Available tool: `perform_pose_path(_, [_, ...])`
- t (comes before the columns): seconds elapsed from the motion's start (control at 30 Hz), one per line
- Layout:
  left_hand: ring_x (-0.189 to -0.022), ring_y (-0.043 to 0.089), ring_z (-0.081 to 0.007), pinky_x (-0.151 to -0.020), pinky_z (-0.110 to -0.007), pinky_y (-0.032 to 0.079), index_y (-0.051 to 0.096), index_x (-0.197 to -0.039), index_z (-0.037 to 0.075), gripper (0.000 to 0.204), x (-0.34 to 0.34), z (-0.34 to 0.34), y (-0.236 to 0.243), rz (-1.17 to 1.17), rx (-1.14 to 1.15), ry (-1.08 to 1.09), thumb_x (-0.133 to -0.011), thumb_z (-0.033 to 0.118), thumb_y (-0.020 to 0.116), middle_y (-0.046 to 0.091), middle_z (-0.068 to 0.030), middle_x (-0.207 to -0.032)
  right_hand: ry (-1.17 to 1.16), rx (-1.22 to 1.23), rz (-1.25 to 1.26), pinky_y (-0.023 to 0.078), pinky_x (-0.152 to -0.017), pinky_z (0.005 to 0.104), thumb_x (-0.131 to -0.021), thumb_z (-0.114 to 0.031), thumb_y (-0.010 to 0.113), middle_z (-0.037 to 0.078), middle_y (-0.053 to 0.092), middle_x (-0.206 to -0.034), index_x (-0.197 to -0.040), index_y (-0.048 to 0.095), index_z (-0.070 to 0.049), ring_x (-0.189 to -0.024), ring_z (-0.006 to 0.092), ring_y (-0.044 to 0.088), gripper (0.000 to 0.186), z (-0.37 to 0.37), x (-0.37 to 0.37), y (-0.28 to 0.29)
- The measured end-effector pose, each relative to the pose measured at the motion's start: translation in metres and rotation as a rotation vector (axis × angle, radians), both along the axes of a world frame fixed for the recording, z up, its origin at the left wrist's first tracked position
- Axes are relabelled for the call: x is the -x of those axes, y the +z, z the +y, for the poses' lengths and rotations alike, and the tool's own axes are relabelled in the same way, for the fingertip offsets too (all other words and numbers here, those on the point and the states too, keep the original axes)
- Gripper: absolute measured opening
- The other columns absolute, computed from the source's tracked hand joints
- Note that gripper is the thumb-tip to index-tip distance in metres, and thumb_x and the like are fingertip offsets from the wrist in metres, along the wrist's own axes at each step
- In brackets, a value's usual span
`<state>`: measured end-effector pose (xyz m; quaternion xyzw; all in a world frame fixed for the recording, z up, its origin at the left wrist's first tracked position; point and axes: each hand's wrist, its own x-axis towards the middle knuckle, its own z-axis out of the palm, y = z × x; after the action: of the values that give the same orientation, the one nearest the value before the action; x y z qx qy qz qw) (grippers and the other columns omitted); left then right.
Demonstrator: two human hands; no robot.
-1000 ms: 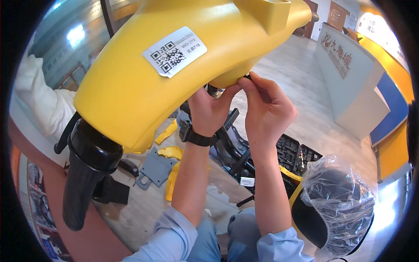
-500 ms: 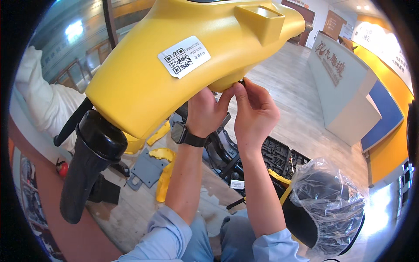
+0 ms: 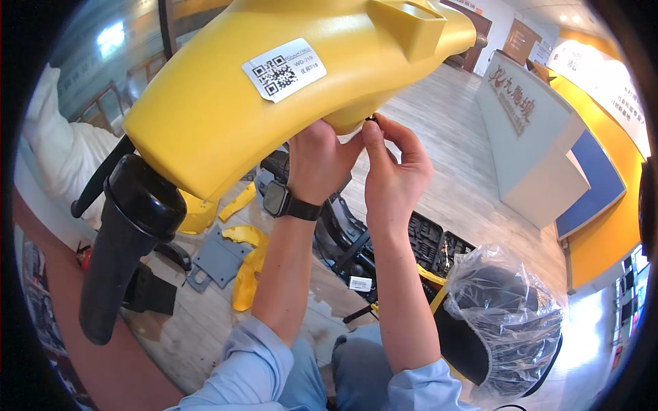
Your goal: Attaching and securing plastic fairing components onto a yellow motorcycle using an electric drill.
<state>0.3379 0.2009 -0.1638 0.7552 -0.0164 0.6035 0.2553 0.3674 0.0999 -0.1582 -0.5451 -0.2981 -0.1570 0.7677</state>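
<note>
A large yellow scooter handlebar cover point(image 3: 226, 130) spans the upper view, with a white printed sticker point(image 3: 284, 70) on its face. At its left end hangs a black handlebar grip point(image 3: 120, 253), beside a black lever point(image 3: 103, 178). My left hand point(image 3: 319, 161), below a wristwatch, reaches up under the cover's lower edge; its fingertips are hidden behind it. Just to its right, my right hand point(image 3: 397, 164) has thumb and forefinger pinched on a small dark piece point(image 3: 371, 118) by the cover's lower bulge. What that piece is I cannot make out.
On the floor lie yellow panels point(image 3: 250, 264), a grey plate point(image 3: 218, 257) and an opened black tool case point(image 3: 426, 240). A black seat wrapped in clear plastic point(image 3: 510, 315) stands at lower right. Farther off is a white counter point(image 3: 528, 137).
The whole scene has shifted slightly left in the picture, and the cover sits a little higher. Both hands keep their places under the cover, the right still pinching.
</note>
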Motion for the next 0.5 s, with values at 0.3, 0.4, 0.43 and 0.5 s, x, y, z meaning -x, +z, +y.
perform_pose_path(0.3, [-0.088, 0.066, -0.0377, -0.079, -0.045, 0.05, 0.07, -0.097, 0.002, 0.03, -0.004, -0.002, 0.003, -0.102, 0.061, -0.03, -0.081, 0.024, 0.08, 0.07, -0.0152, -0.094, 0.13, -0.006, 0.113, 0.054, -0.083, 0.0297, -0.091, -0.007, 0.071, 0.01, 0.065, -0.117, -0.131, 0.06, 0.0, -0.105, 0.0156, 0.061, 0.042, -0.014, 0.003, -0.022])
perform_pose_path(0.4, [-0.103, 0.056, -0.0378, -0.092, -0.047, 0.043, 0.054, -0.109, -0.003, 0.055, -0.007, 0.004, -0.006, -0.059, -0.04, 0.086, -0.081, 0.033, 0.083, 0.058, -0.0192, -0.109, 0.313, -0.091, 0.256, 0.051, -0.086, 0.0278, -0.094, -0.003, 0.065, 0.006, 0.059, -0.113, -0.133, 0.051, 0.0, -0.105, 0.0124, 0.056, 0.041, -0.048, 0.027, -0.077])
perform_pose_path(0.43, [-0.112, 0.051, -0.0378, -0.098, -0.047, 0.039, 0.046, -0.116, -0.005, 0.067, -0.01, 0.008, -0.01, -0.053, -0.038, 0.168, -0.08, 0.036, 0.085, 0.053, -0.0213, -0.118, 0.334, 0.064, 0.316, 0.049, -0.084, 0.0262, -0.094, -0.003, 0.065, 0.003, 0.058, -0.11, -0.126, 0.055, -0.002, -0.101, 0.011, 0.056, 0.034, -0.072, 0.043, -0.103])
perform_pose_path(0.5, [-0.131, 0.038, -0.0357, -0.112, -0.047, 0.03, 0.021, -0.137, -0.011, 0.1, -0.018, 0.021, -0.02, -0.042, -0.074, 0.201, -0.08, 0.039, 0.086, 0.035, -0.0262, -0.141, 0.355, 0.395, 0.408, 0.048, -0.08, 0.0251, -0.095, -0.012, 0.067, 0.0, 0.064, -0.098, -0.11, 0.065, -0.004, -0.089, 0.0088, 0.059, 0.017, -0.125, 0.077, -0.164])
